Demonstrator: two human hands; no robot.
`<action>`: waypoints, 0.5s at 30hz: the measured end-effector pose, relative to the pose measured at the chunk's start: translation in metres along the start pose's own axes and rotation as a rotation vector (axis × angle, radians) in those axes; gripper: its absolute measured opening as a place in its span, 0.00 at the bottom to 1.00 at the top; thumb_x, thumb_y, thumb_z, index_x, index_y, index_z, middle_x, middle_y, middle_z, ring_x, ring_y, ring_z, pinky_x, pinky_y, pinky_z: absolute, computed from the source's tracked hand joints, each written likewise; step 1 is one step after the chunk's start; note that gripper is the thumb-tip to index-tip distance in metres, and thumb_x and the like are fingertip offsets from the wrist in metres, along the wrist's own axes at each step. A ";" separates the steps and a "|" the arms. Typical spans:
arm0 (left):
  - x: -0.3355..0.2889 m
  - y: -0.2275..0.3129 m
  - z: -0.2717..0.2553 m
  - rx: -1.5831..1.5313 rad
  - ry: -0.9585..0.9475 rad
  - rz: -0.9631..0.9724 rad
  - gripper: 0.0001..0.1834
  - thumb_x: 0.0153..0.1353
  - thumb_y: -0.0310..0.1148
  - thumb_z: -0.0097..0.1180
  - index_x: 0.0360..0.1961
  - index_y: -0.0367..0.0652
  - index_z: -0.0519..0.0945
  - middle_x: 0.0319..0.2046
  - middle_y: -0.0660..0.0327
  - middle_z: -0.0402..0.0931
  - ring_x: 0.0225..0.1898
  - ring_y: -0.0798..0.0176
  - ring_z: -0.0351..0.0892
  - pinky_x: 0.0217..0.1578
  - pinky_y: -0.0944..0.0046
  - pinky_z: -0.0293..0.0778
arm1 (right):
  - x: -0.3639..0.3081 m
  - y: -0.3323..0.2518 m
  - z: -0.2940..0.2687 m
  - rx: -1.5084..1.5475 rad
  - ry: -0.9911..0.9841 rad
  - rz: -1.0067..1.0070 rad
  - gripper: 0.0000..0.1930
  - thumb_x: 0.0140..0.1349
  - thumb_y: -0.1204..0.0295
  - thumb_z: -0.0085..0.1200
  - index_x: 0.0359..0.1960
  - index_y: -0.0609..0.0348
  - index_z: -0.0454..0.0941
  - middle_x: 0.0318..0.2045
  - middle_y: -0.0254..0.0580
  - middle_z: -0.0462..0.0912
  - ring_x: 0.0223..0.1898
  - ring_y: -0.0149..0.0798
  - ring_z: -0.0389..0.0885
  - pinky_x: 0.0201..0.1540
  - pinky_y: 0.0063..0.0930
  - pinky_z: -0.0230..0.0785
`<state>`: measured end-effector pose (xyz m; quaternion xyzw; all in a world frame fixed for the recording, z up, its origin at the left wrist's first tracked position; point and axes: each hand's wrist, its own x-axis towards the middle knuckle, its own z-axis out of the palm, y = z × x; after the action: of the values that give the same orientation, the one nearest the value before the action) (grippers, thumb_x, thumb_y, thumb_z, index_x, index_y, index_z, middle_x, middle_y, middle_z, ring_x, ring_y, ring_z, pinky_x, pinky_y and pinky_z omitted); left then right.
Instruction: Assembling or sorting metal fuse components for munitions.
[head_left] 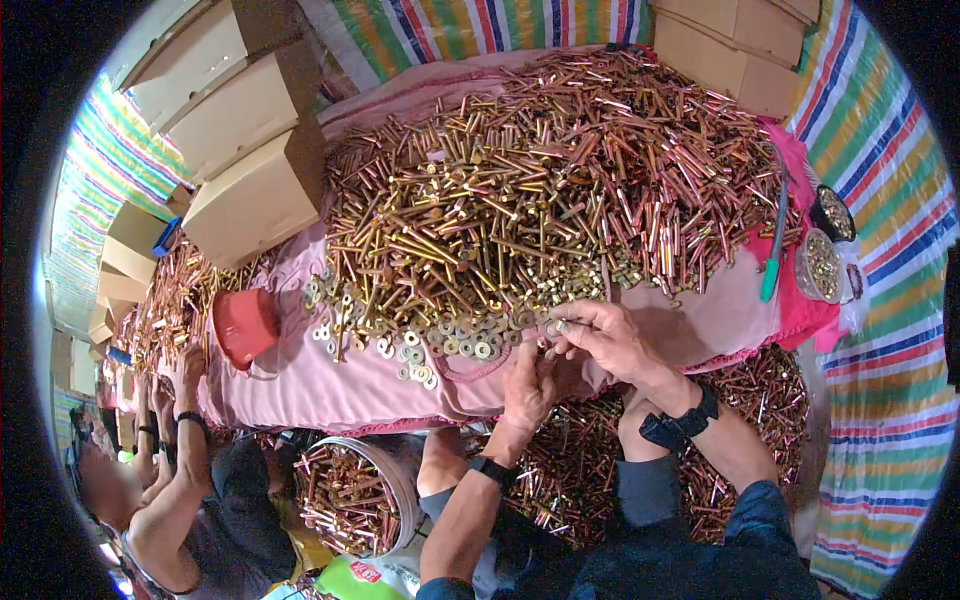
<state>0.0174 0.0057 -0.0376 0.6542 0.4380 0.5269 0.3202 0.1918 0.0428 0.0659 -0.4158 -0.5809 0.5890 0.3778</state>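
Note:
At the near edge of the cloth-covered table, my left hand is closed in a pinch, a shiny metal end like a bolt's showing at its fingertips. My right hand almost touches it, thumb and fingers pinched together over a small metal piece too tiny to name. Loose flat washers lie just left of my fingers, and small nuts are scattered beyond them. Behind these rises a broad heap of bolts, yellowish on the left and coppery on the right.
A red plastic tub lies tipped at the left, below stacked cardboard boxes. Right of the heap are a green-handled tool and a clear bowl of small parts. A bucket of bolts stands below; a co-worker sits left.

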 end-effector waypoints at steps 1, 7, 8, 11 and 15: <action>-0.001 -0.002 -0.001 0.000 0.001 0.005 0.22 0.66 0.21 0.50 0.61 0.45 0.72 0.35 0.44 0.81 0.35 0.39 0.83 0.34 0.54 0.77 | 0.000 -0.002 0.001 -0.034 -0.008 -0.015 0.16 0.71 0.73 0.55 0.56 0.71 0.78 0.42 0.45 0.87 0.39 0.34 0.87 0.43 0.27 0.80; -0.003 0.001 -0.004 0.198 0.054 0.155 0.40 0.60 0.18 0.52 0.75 0.45 0.59 0.28 0.44 0.78 0.27 0.41 0.80 0.26 0.55 0.73 | -0.003 -0.019 0.016 -0.497 0.034 -0.303 0.13 0.65 0.74 0.58 0.50 0.61 0.83 0.43 0.46 0.85 0.45 0.45 0.85 0.49 0.35 0.77; -0.004 0.002 -0.004 0.192 0.025 0.126 0.41 0.60 0.18 0.53 0.76 0.45 0.58 0.28 0.44 0.78 0.26 0.41 0.80 0.26 0.54 0.72 | -0.004 -0.016 0.017 -0.544 0.053 -0.350 0.12 0.63 0.75 0.59 0.49 0.59 0.83 0.41 0.45 0.84 0.44 0.46 0.84 0.46 0.35 0.77; -0.005 0.003 -0.005 0.177 -0.015 0.107 0.44 0.59 0.19 0.54 0.77 0.45 0.54 0.29 0.44 0.78 0.25 0.40 0.79 0.25 0.52 0.72 | -0.003 -0.014 0.019 -0.597 0.085 -0.419 0.11 0.62 0.75 0.61 0.46 0.58 0.84 0.39 0.44 0.83 0.40 0.47 0.84 0.43 0.36 0.77; -0.009 -0.004 -0.009 0.143 0.009 0.118 0.41 0.60 0.21 0.55 0.75 0.44 0.57 0.32 0.45 0.80 0.28 0.39 0.81 0.28 0.50 0.75 | -0.002 -0.021 0.025 -0.600 0.085 -0.385 0.09 0.61 0.72 0.63 0.43 0.58 0.84 0.37 0.43 0.83 0.38 0.47 0.84 0.41 0.37 0.77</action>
<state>0.0070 -0.0017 -0.0425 0.6978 0.4365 0.5152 0.2393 0.1687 0.0325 0.0870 -0.4153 -0.7796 0.2924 0.3665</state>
